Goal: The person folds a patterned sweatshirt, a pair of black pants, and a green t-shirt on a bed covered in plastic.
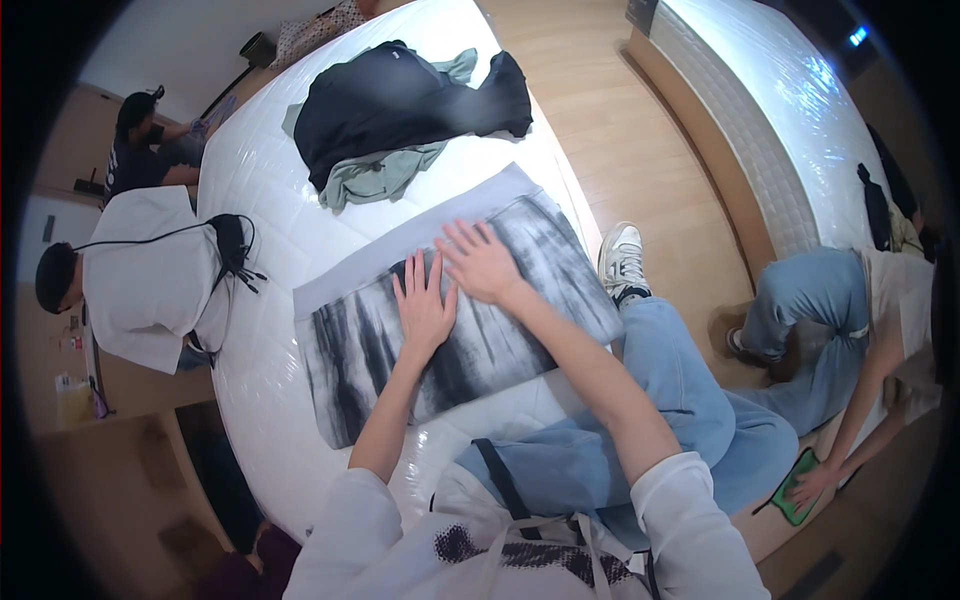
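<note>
A black, grey and white streaked cloth point(345, 350) with a plain pale grey band point(400, 242) along its far side lies flat on a plastic-wrapped mattress point(255, 350), set at a slant, its right end reaching the mattress's right edge and its left end well in from the left edge. Both hands rest on it palm down: the left hand point(425, 312) near the middle of the streaked part, fingers somewhat spread and pointing to the band; the right hand point(483, 265) just beside it, toward the right edge, fingers fanned out and tips at the border of the band. Neither hand pinches anything. Toward the mattress's far end, a black garment point(365, 110) lies crumpled over a grey-green garment point(380, 180), apart from the cloth. A white sneaker point(624, 258) shows just past the right edge. By the left edge sits a person in a white shirt point(140, 280); across the floor, near a second wrapped mattress point(745, 120), a co-worker's hand point(812, 487) touches a green item point(790, 500).
</note>
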The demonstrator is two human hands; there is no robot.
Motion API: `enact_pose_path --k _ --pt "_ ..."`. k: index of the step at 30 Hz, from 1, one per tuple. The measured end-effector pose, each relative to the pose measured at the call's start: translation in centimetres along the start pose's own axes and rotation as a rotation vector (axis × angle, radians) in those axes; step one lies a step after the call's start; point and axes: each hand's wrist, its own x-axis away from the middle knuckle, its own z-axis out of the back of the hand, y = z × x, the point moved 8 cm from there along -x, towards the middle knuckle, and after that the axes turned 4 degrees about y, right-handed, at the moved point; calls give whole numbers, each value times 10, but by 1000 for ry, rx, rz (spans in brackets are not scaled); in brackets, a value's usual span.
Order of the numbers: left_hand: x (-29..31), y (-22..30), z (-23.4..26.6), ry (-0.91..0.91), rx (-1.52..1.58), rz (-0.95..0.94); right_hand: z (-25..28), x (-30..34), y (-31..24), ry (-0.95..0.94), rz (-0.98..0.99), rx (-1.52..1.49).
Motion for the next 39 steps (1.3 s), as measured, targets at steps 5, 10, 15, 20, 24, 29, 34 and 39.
enact_pose_path --k 5,10,15,20,24,29,34,39 --pt "0 -44 -2 10 39 39 25 2 61 44 -154 80" --pt "22 -145 11 72 14 153 51 18 110 53 -348 228" --pt "62 -254 28 -9 -242 490 56 47 152 -20 -589 184" --pt "98 -294 47 -80 -283 685 53 57 164 -22 -702 145" --pt "93 -273 51 10 -354 791 68 46 145 97 -698 361" --pt "27 -114 32 121 -32 129 41 -1 46 34 -254 117" --pt "3 -26 -8 -57 -3 -98 3 4 -52 -96 -2 -41" --pt "8 -42 1 -87 -42 -44 9 9 -11 -96 -21 -58"
